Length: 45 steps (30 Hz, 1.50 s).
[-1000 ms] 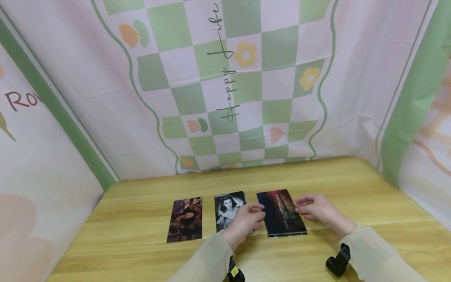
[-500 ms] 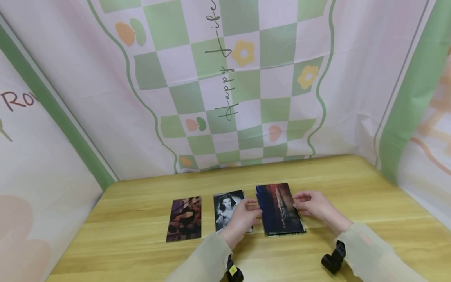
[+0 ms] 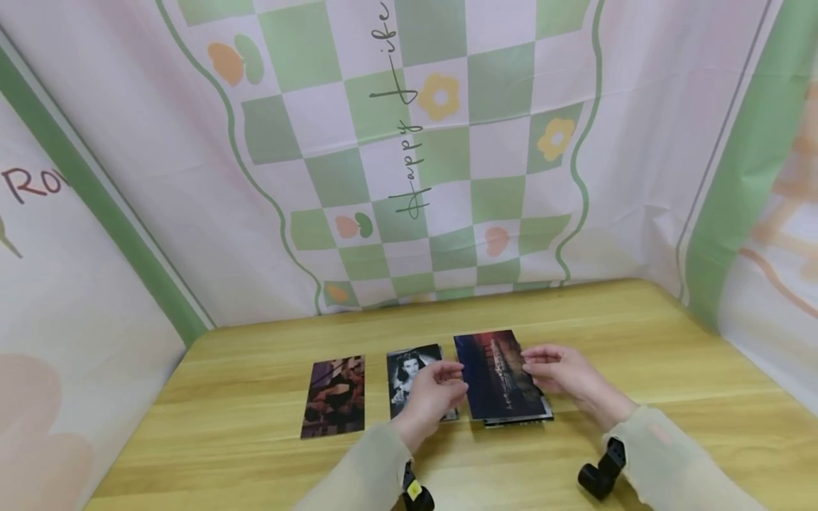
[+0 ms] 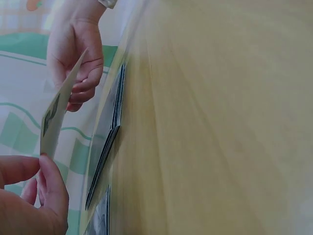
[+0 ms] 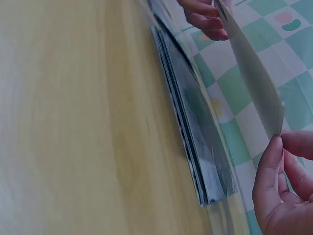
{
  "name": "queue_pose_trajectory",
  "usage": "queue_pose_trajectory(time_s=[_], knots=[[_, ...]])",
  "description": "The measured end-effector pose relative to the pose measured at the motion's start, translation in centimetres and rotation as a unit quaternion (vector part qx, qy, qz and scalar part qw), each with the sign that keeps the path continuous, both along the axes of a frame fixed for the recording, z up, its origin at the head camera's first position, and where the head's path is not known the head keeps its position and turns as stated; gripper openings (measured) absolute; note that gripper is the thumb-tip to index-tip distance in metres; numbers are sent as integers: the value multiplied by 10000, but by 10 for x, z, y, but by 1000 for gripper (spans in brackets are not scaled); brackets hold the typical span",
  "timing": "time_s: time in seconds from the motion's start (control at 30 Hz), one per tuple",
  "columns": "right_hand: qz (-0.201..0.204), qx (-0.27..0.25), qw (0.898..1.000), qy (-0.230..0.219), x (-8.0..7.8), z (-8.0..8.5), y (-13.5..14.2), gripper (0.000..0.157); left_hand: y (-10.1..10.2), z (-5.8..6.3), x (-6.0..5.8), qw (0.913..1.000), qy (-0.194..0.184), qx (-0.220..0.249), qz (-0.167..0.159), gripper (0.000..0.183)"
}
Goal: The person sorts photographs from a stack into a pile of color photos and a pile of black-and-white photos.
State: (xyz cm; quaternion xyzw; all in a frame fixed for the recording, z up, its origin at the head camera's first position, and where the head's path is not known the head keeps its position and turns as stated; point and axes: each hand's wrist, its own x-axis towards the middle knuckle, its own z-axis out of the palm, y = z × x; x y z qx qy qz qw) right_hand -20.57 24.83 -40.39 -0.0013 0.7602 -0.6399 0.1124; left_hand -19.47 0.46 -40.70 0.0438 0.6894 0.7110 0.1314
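A dark postcard point(image 3: 497, 376) with a blue and red picture is raised above a stack of cards point(image 5: 181, 112). My left hand point(image 3: 431, 399) pinches its left edge between thumb and fingers. At its right edge, my right hand point(image 3: 569, 372) pinches it too. Both wrist views show the postcard point(image 4: 61, 110) tilted and apart from the stack, its pale back visible. Beneath my left hand lies a black-and-white portrait card point(image 3: 404, 383), partly covered by that hand, with other card edges showing under it.
Farther left, a dark reddish-brown card point(image 3: 335, 397) lies flat on the wooden table point(image 3: 255, 376). A checkered curtain point(image 3: 447, 199) hangs behind the table's back edge. Each wrist carries a small black camera point(image 3: 602, 472).
The postcard has risen off the right stack and shifted left, baring the stack's lower right edge. Both hands have moved slightly left with it. The other two card spots stay put.
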Motion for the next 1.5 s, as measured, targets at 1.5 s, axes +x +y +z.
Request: queue_pose_trajectory(time_s=[1.5], knots=[[329, -75, 9992, 203, -7, 9, -161, 31, -159, 11, 2, 9963, -397, -449, 610, 35]])
